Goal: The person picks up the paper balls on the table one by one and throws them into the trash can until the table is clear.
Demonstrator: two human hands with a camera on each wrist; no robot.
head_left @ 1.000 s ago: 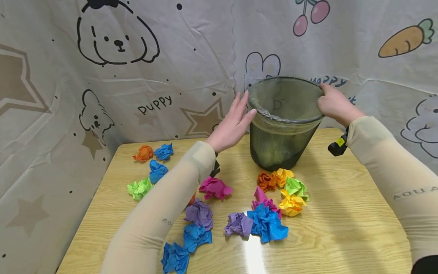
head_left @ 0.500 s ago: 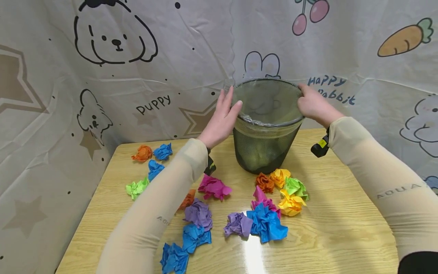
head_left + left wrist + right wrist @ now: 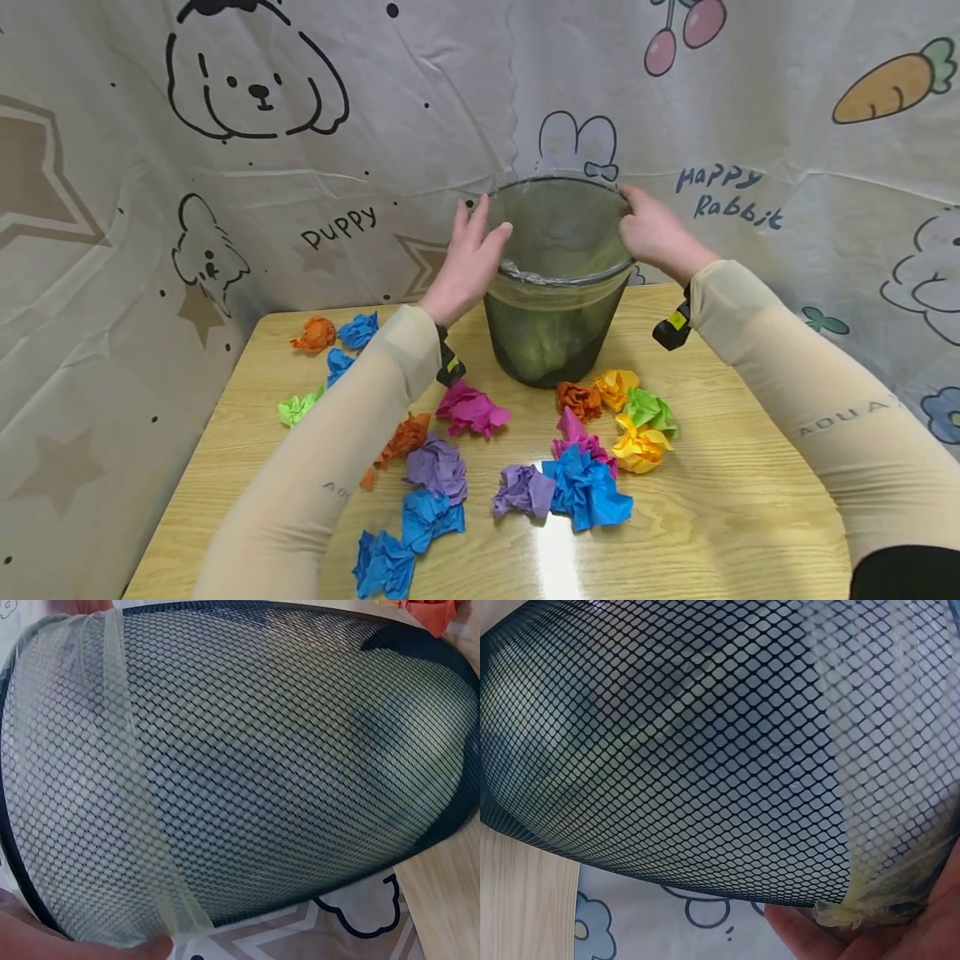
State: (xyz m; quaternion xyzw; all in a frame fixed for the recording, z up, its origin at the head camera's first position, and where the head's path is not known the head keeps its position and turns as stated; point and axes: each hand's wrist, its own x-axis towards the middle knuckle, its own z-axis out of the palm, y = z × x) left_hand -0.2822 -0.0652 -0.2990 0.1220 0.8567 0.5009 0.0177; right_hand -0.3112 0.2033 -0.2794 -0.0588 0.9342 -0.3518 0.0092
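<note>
Bin looks like dark metal mesh, with a thin see-through plastic liner that's wrinkly and kinda shiny at the near rim. Paper balls are matt and super crumpled. Tabletop is smooth wood grain, glossy glare near side. Far backdrop looks like creased cloth, mostly matt.

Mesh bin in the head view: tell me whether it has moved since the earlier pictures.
Yes, to the left: the mesh bin has moved away from the "Happy Rabbit" lettering on the backdrop, which now shows whole.
</note>
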